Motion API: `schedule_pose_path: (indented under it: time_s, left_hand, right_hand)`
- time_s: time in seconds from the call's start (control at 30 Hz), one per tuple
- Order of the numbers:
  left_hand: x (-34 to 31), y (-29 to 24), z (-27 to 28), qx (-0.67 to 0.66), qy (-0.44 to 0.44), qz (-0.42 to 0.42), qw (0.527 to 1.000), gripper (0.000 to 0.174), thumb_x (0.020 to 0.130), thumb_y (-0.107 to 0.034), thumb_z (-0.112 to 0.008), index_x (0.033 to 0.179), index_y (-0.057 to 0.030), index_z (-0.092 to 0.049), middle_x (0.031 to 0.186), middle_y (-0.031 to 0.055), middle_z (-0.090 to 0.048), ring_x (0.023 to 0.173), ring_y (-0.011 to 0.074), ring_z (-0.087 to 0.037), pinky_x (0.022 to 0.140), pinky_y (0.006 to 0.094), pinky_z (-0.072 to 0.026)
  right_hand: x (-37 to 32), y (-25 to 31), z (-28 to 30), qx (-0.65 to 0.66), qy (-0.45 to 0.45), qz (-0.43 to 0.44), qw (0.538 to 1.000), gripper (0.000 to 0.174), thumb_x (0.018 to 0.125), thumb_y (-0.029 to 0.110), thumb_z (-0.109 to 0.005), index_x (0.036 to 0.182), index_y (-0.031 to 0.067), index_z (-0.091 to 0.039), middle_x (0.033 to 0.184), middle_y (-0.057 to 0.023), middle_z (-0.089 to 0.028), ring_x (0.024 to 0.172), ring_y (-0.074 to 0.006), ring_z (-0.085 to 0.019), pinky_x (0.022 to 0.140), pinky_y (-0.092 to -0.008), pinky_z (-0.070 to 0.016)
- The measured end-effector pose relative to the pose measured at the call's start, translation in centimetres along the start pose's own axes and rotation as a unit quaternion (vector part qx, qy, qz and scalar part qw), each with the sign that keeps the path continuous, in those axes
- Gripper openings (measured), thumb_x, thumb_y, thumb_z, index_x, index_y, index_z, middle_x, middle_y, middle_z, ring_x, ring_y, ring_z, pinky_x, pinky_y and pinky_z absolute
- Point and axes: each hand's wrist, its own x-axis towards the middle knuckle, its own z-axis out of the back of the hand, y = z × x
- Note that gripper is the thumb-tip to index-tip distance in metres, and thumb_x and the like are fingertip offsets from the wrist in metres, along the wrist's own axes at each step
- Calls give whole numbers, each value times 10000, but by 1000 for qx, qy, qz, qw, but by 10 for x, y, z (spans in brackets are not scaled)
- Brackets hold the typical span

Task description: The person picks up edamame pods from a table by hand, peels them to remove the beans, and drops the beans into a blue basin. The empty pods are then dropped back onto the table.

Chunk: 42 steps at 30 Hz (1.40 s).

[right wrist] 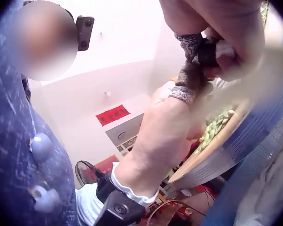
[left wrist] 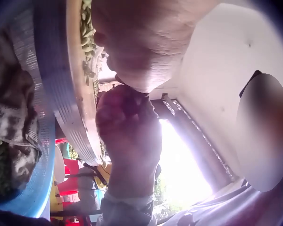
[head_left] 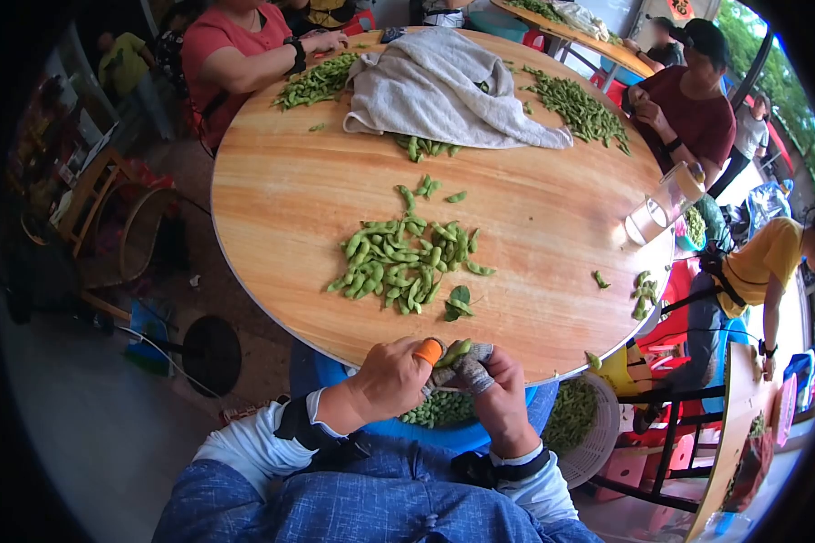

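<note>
Both hands meet just off the near edge of the round wooden table, with a green bean pod [head_left: 455,351] between their fingertips. My left hand [head_left: 380,382], an orange cover on one finger, pinches the pod's left side. Grey finger covers show on my right hand [head_left: 501,398], which pinches it from the right. Beyond them lies a loose pile of green pods [head_left: 398,258], a dark leaf [head_left: 459,299] at its near side. The left hand [left wrist: 144,42] and right hand [left wrist: 129,136] touch in the left wrist view; their fingertips are shadowed there.
Below the hands is a blue basin [head_left: 462,437] of green beans, beside a white basket [head_left: 607,425] of pods. A grey cloth [head_left: 444,86] covers more pods across the table [head_left: 281,181]. At the right edge stands a clear cup [head_left: 647,222]. People sit across the table.
</note>
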Motion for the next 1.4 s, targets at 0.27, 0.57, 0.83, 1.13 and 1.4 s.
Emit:
schedule_pose_path:
  time_s: [0.27, 0.57, 0.83, 1.13, 1.4]
  left_hand:
    - [-2, 4, -9, -281, -50, 35, 958, 132, 737, -92, -517, 840, -9, -500, 645, 158, -531, 606, 324, -540, 546, 323, -431]
    - [-3, -2, -5, -386, -48, 158, 908, 187, 815, -193, -497, 817, -7, -504, 623, 159, -533, 581, 329, -529, 528, 319, -420]
    - [3, 7, 5, -136, -17, -15, 990, 199, 722, -172, -581, 829, -12, -527, 679, 136, -545, 636, 325, -545, 554, 332, -427]
    - [5, 4, 4, -214, 6, 30, 976, 170, 718, -126, -594, 819, -2, -539, 664, 138, -550, 624, 311, -559, 551, 337, -433]
    - [11, -2, 20, -59, 20, -18, 998, 163, 688, -127, -599, 782, -6, -542, 719, 156, -535, 673, 305, -544, 564, 352, -432]
  right_hand:
    - [1, -5, 3, 18, 59, 68, 996, 169, 818, 53, -502, 959, -40, -515, 897, -81, -579, 824, -155, -560, 751, -298, -464]
    - [3, -5, 7, 14, 83, 72, 994, 205, 820, 65, -501, 995, -41, -505, 934, -80, -570, 858, -161, -550, 783, -295, -442]
    - [-7, 14, 3, -3, 54, -3, 999, 249, 837, 124, -494, 1023, -42, -502, 932, -60, -572, 846, -123, -535, 780, -250, -413]
    - [-4, 14, -6, -49, 5, 2, 999, 227, 820, 128, -520, 986, -27, -525, 864, -29, -568, 776, -92, -507, 700, -220, -395]
    - [-9, 22, 2, -82, 6, -35, 996, 179, 826, 102, -503, 945, -27, -541, 858, -17, -574, 747, -67, -501, 662, -200, -399]
